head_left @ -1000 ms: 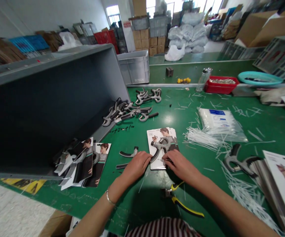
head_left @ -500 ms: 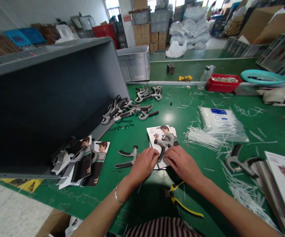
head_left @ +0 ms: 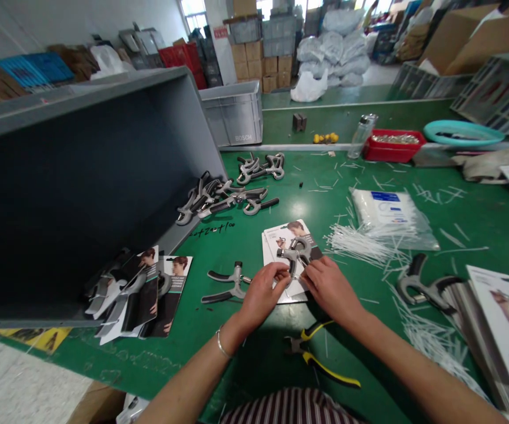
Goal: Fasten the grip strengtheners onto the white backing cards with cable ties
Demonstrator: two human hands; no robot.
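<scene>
Head view, centre: hand gripper (head_left: 293,264) lies on printed card (head_left: 275,237) on desk (head_left: 245,238). Left hand (head_left: 260,290) and right hand (head_left: 330,288) flank its handles, probably keeping it aligned; can't tell if either grip is clenched. Pliers (head_left: 331,374) lower centre, likely for easy reach.

Left hand (head_left: 266,288) curled, right hand (head_left: 327,287) beside it, both forearms reaching forward
</scene>
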